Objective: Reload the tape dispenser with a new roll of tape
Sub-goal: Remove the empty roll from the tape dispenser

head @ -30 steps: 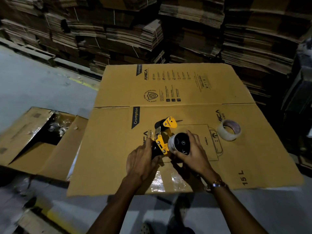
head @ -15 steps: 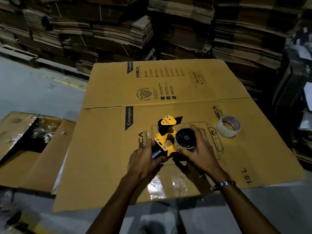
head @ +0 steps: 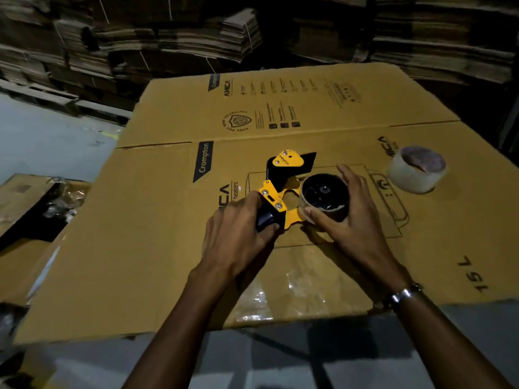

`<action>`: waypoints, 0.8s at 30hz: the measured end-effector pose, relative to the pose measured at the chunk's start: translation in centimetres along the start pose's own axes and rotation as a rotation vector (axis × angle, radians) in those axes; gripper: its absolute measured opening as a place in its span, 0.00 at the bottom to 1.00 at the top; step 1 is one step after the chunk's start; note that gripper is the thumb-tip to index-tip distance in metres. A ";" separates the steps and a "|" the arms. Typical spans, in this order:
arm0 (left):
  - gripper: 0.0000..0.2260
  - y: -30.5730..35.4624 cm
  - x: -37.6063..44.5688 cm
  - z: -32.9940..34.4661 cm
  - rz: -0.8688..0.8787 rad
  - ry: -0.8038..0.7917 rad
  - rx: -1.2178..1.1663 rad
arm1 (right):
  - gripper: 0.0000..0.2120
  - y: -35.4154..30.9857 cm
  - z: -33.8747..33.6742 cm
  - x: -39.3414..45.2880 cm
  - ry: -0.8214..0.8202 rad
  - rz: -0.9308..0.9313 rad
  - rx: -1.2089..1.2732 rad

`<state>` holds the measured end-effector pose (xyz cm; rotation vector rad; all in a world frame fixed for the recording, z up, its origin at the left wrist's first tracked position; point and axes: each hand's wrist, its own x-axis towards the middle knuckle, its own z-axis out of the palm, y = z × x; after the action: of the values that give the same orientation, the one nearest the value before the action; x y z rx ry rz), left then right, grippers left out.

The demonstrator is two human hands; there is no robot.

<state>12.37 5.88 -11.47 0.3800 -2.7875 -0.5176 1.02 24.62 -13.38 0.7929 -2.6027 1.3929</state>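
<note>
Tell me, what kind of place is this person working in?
Most likely a packaging warehouse or carton store. Tall stacks of flattened cartons fill the background, a printed flattened box serves as the work surface on a bare concrete floor, and a tape dispenser is being reloaded.

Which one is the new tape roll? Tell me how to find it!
Look at the big flat cardboard box spread out in front of the person. Go to its right side, past the yellow and black dispenser and the right hand. The tape roll lies there alone, untouched: a pale, clear ring with a brown core, unlike the dark hub on the dispenser.
</note>
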 end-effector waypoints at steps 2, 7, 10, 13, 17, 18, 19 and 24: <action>0.18 0.3 -0.6 0.1 0.027 0.058 0.094 | 0.44 0.4 0.0 -0.3 0.006 -0.021 0.016; 0.17 1.2 -1.7 0.7 0.053 0.190 0.302 | 0.42 1.2 -0.8 -0.8 -0.066 -0.049 0.120; 0.16 1.0 -2.1 1.6 0.050 0.247 0.360 | 0.43 1.6 -1.7 -1.0 -0.135 -0.055 0.153; 0.17 1.1 -2.5 2.4 0.007 0.263 0.374 | 0.44 1.8 -2.0 -1.5 -0.160 -0.066 0.125; 0.21 1.4 -2.4 3.0 -0.059 0.234 0.397 | 0.45 1.9 -1.6 -2.2 -0.137 -0.024 0.117; 0.19 1.4 -2.5 3.0 -0.056 0.227 0.392 | 0.45 1.9 -1.5 -2.4 -0.125 -0.018 0.113; 0.17 1.3 -2.5 2.9 -0.048 0.217 0.376 | 0.45 2.0 -1.5 -2.7 -0.114 -0.015 0.107; 0.16 0.7 -3.3 2.0 -0.033 0.177 0.247 | 0.46 1.6 -1.5 -3.7 -0.117 -0.011 0.034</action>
<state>14.64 8.13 -13.69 0.4988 -2.6805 -0.1371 3.21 28.07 -14.85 0.9192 -2.6623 1.4327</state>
